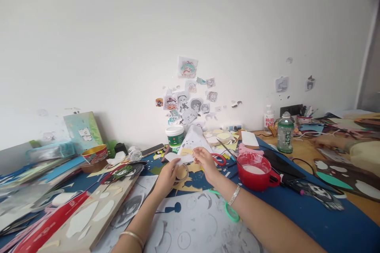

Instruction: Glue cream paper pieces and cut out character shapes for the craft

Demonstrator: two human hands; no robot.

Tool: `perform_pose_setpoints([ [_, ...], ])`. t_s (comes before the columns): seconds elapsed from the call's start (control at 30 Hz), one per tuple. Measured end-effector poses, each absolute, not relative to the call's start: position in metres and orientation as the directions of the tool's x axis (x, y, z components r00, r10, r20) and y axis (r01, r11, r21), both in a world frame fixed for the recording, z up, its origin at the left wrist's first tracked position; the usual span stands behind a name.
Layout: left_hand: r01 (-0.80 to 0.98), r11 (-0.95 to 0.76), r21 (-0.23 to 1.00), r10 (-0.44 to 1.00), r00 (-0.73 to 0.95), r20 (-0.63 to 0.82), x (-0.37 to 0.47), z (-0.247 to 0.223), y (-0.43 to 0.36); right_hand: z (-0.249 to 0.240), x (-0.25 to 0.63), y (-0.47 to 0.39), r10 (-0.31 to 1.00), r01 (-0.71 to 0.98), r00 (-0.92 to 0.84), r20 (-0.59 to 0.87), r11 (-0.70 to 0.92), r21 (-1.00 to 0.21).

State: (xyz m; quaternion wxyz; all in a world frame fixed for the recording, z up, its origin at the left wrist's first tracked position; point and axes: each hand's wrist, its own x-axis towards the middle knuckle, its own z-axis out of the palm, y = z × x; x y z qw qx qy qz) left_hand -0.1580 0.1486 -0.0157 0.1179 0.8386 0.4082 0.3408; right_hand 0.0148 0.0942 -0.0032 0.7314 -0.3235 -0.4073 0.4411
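The left hand [171, 168] has its thumb and fingers closed on a piece of white paper [175, 157]. The right hand [204, 163] is bent close by, near the other end of the paper, but I cannot tell if its fingertips pinch anything. The white paper is up in front of the person, above the messy blue table [297, 215]. A roll of tape [182, 172] is just beside the left hand. A red bowl [254, 170] with white stuff inside sits to the right. Green scissors [232, 212] lie under the right arm, on a big sheet with drawings [190, 221].
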Motion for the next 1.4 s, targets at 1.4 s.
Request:
perform_pose_setpoints([
  [1.4, 0.135, -0.525, 0.841, 0.682, 0.657, 0.321, -0.155, -0.027, 0.152, -0.013, 0.022, 0.104, 0.945, -0.132, 0.098, 0.311, 0.322, -0.937],
])
